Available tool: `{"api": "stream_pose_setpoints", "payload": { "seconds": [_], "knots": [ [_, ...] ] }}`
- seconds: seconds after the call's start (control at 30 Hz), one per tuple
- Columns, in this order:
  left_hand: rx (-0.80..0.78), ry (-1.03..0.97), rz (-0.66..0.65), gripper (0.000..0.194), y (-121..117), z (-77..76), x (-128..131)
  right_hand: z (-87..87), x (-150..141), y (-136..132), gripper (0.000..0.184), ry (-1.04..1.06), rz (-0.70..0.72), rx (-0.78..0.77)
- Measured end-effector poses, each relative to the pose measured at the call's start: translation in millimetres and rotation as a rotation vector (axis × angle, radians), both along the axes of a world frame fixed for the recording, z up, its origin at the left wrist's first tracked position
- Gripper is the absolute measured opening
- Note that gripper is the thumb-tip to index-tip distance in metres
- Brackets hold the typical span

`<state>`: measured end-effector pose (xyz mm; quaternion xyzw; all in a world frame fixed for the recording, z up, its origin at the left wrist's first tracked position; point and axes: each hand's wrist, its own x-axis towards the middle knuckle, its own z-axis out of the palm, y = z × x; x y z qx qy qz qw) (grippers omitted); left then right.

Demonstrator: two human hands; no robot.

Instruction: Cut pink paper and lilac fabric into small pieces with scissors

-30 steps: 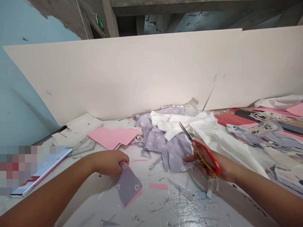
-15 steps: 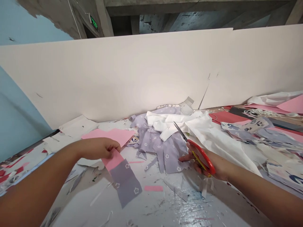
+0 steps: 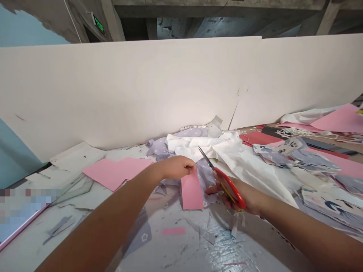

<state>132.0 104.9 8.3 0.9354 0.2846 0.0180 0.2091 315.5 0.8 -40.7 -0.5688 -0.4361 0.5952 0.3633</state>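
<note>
My left hand (image 3: 178,167) pinches the top edge of a small pink paper rectangle (image 3: 193,194), which hangs down over the lavender cloth. My right hand (image 3: 231,192) is wrapped round the scissors (image 3: 228,185), which have red and yellow handles. Their blades point up and away, to the right of the pink rectangle and apart from it. A lavender piece with white flowers (image 3: 137,236) lies on the table, partly hidden by my left forearm. Behind both hands, crumpled lavender flowered cloth (image 3: 161,147) and white cloth (image 3: 246,166) are heaped.
A pink sheet (image 3: 110,172) lies to the left, and a tablet-like screen (image 3: 22,219) at the left edge. Stacks of patterned fabric (image 3: 326,206), red sheets (image 3: 258,139) and white cord (image 3: 300,132) are on the right. A white panel (image 3: 127,90) stands along the back.
My left hand has moved right with the pink rectangle. The lavender flowered piece that hung with it now lies on the table. The view has turned slightly right; my right hand still holds the scissors.
</note>
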Motion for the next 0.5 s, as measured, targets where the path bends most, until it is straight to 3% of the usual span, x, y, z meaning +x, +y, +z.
{"api": "stream_pose_setpoints", "payload": {
  "seconds": [0.13, 0.27, 0.37, 0.5],
  "knots": [
    [0.051, -0.046, 0.011, 0.021, 10.3, -30.4, 19.5, 0.2, 2.0, -0.1, 0.052, -0.007, 0.017, -0.009],
    [0.112, -0.1, 0.081, 0.019, 11.0, -48.0, 22.0, 3.0, 2.6, 1.1, 0.056, -0.019, 0.023, -0.041],
    [0.137, -0.107, 0.124, 0.018, 12.5, -47.8, 20.1, 2.9, 2.7, 2.4, 0.058, -0.025, 0.043, -0.053],
    [0.292, -0.152, 0.209, 0.027, 11.4, -28.7, 7.7, -0.2, 3.1, 3.3, 0.056, 0.005, 0.03, -0.021]
  ]
}}
